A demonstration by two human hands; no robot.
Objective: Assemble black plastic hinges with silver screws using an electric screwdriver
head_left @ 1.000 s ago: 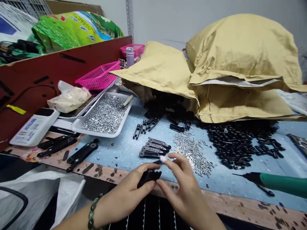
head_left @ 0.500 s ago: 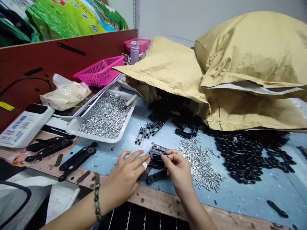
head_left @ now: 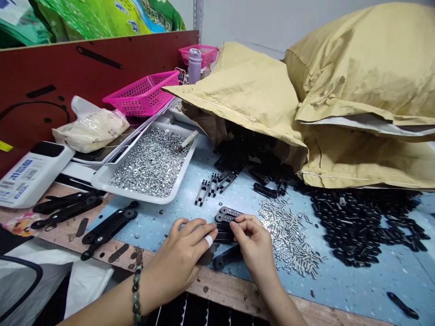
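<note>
Both hands work at a small stack of black slotted metal bars (head_left: 225,224) lying on the blue-topped table (head_left: 384,283). The left hand (head_left: 178,259), with a white wrap on one finger (head_left: 208,240) and a beaded bracelet (head_left: 137,295) on the wrist, presses its curled fingers against the near left side of the stack. The right hand (head_left: 253,242) grasps the stack from the other side between thumb and fingers. A single black bar (head_left: 227,257) lies directly below the stack, partly under the right hand.

Just right of the stack spreads a pile of silver screws (head_left: 288,239), with a heap of black pieces (head_left: 360,226) farther right. Left of the stack sits a white tray of silver nuts (head_left: 146,163), and beyond the stack a few slotted bars (head_left: 212,185) lie near a bulging tan paper sack (head_left: 258,102).
</note>
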